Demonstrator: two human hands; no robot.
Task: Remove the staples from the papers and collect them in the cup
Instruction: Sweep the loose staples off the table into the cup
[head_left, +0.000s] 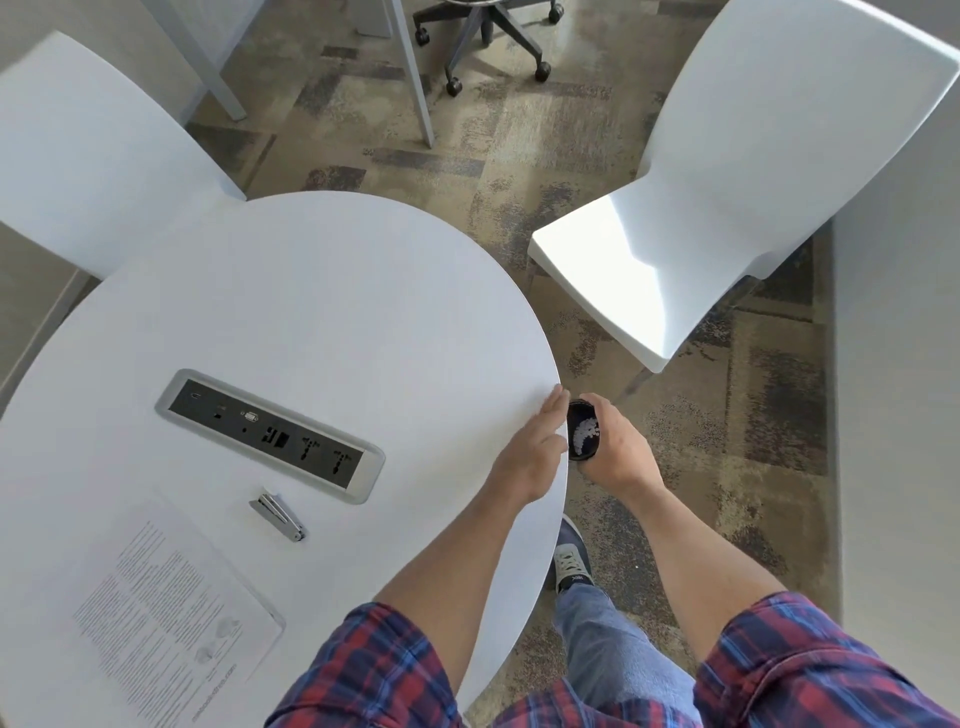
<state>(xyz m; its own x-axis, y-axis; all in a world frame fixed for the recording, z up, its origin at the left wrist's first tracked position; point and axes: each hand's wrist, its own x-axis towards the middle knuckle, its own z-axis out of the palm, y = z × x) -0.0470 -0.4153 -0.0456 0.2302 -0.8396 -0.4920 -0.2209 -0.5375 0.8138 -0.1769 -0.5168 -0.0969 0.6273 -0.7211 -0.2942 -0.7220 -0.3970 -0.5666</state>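
My right hand (615, 447) grips a black cup (583, 431) just off the right edge of the round white table (311, 291), its mouth facing me; a pale cluster, seemingly staples, shows inside. Flat on the table edge lies my left hand (535, 447), fingers straight and reaching toward the cup's rim. A sheaf of printed papers (166, 623) rests at the table's near left. A metal staple remover (278, 512) lies between the papers and the socket panel.
A power and data socket panel (270, 434) is set into the table's middle. One white chair (727, 197) stands to the right, another (88, 150) behind the table at left. An office chair base (493, 36) is far back. Patterned carpet covers the floor.
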